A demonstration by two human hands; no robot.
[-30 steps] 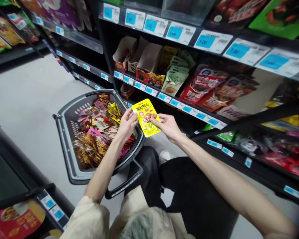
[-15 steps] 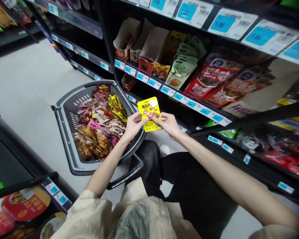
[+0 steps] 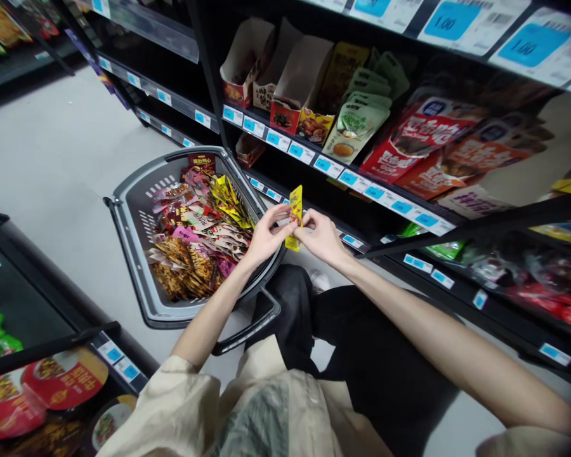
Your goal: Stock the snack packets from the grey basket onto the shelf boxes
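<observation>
Fingertips and thumbs of both hands pinch one small yellow pouch, the left hand (image 3: 266, 240) at its left side, the right hand (image 3: 322, 238) at its right side. With both thumbs near each other on the lower half, the other fingers are curled close and not spread. The yellow pouch (image 3: 295, 202) is held upright in the air, just beside the right rim of the grey basket (image 3: 181, 313), and it shows a narrow face; whether it is turned or a little bent, I cannot tell.

For handling this pouch well, I think a light pinch is enough, because the film looks thin and could crease under strong thumbs. It would be better that one hand carries the weight while the other one guides the edge, so the two do not pull against each other. Wrists should turn slowly, and the printed side should not be covered by the fingers.

Inside the basket, yellow packets (image 3: 229, 198) lean near the right wall, and brown packets (image 3: 178, 270) lie in the near part. Care is needed with the forearm too: the left one passes over the near right corner of the basket, and a low elbow could perhaps catch on the rim.
</observation>
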